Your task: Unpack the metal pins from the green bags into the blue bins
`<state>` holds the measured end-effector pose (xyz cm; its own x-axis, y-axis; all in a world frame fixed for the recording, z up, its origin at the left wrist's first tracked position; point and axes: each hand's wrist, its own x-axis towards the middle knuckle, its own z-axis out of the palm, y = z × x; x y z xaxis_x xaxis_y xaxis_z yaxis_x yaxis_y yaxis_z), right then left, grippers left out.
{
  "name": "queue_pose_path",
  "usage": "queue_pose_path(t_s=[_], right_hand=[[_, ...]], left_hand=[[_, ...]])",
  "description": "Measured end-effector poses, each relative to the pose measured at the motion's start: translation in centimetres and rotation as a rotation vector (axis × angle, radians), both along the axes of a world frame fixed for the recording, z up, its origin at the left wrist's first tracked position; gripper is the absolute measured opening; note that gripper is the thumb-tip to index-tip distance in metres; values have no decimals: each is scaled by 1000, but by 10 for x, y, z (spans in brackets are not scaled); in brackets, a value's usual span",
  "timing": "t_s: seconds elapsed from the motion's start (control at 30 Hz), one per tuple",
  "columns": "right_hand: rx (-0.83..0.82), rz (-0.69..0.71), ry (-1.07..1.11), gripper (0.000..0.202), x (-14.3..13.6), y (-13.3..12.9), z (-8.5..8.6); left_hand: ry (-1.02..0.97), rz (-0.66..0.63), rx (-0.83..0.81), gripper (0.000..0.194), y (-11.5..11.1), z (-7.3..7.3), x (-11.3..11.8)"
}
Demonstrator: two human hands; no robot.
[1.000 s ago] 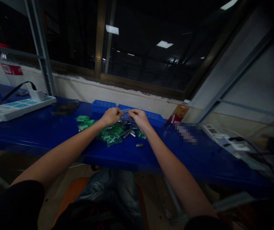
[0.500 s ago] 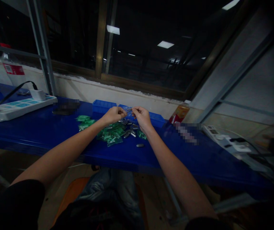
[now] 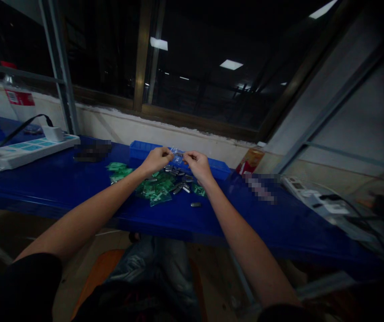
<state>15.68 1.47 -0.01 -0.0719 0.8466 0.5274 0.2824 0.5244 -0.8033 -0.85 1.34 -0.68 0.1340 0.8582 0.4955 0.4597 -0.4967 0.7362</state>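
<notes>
Pinched in the fingertips of my left hand [image 3: 158,161] is a small clear plastic bag [image 3: 176,156]. My right hand [image 3: 198,164] is closed on a small, thin metal piece [image 3: 180,154], which lies against the bag; whether it is inside the bag I cannot tell. Both hands hover over the table, near its back. Under them lie a heap of green plastic bags [image 3: 156,188] and a pile of short metal cylinders [image 3: 181,185]. One metal cylinder [image 3: 195,204] lies apart, nearer the front edge.
Blue trays [image 3: 141,149] stand behind my hands along the wall. On the left are a white power strip [image 3: 34,146] and a bottle with a red cap [image 3: 19,96]. To the right are an orange-and-red package [image 3: 250,161] and another power strip [image 3: 322,201].
My left hand has shifted slightly left, and the clear bag shows more between my hands. The metal piece in my right fingers now overlaps the bag.
</notes>
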Motion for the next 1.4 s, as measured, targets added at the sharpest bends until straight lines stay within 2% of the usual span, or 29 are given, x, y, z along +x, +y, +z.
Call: queue_pose_path(t_s=[0.2,0.3,0.53,0.7,0.9,1.17,1.4], right_hand=[[178,-28,-278,17,2,-3,1],[217,1,-365,19,0,-6,-1],[195,57,-340,21,-4,-7,-4],[173,48,-395,19,-3,-10,0],[123,85,-365,14,-5,-10,1],[34,169,-134,21,2,-8,4],[55,156,-151,16,-3,-6,0]], left_hand=[[-70,-95,20,22,2,-4,1],[-63,-136,50,24,0,-3,1],[-13,-76,53,25,-5,1,2],[12,-172,80,23,-12,5,3],[-51,-196,31,22,-15,9,4],[-263,-173,15,24,-10,10,-1],[-268,-181,-1,23,-7,6,3]])
